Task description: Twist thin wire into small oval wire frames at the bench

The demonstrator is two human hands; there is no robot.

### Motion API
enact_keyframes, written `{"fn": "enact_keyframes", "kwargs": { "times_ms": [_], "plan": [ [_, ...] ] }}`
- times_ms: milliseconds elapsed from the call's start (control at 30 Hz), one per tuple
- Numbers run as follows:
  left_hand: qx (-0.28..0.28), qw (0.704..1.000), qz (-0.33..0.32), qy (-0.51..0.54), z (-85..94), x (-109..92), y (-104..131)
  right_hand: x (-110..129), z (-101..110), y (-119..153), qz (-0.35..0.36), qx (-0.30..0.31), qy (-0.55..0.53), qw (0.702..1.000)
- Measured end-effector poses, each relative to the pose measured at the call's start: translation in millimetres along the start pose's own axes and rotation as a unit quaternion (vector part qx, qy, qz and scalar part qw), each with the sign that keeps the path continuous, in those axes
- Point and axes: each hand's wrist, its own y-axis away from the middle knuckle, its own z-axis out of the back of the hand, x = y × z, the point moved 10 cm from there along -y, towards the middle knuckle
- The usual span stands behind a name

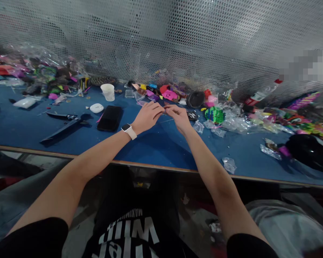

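My left hand (149, 116), with a watch (128, 130) on its wrist, reaches over the middle of the blue table. My right hand (179, 117) meets it there, the fingertips of both almost touching. The fingers of each are closed in a pinch; whatever lies between them is too small and blurred to name. Just beyond the hands are a pink clay piece with a face (169, 95) and a scrap of clear plastic (141, 103). Close to my right hand lies a black item with white lettering (193, 115).
A black phone (110, 118), white case (96, 108), paper cup (108, 92) and dark folding tool (63, 128) are on the left. A green striped clay piece (214, 115), plastic wrappers (239, 122) and a bottle (262, 95) stand right. Perforated metal (150, 43) backs the blue table (161, 152).
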Motion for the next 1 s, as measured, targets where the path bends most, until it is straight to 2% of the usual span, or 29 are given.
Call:
{"fn": "enact_keyframes", "kwargs": {
  "times_ms": [100,200,300,533,733,1000],
  "plan": [
    [-0.019,0.999,0.034,0.024,-0.4,10,1,18,13,5,0.05,-0.064,0.045,0.996],
    [-0.027,0.998,0.039,0.043,-1.4,13,2,41,11,9,0.134,-0.059,0.142,0.979],
    [-0.034,0.997,0.033,0.057,-0.1,12,1,49,9,10,0.18,-0.044,0.199,0.962],
    [-0.028,0.996,0.039,0.07,-1.2,12,2,45,5,10,0.194,-0.007,0.252,0.948],
    [-0.024,0.996,0.045,0.068,-0.9,11,2,49,6,13,0.213,-0.01,0.262,0.941],
    [0.017,0.998,0.06,0.02,-2.5,11,3,46,-5,12,0.205,0.039,0.293,0.933]
  ]
}}
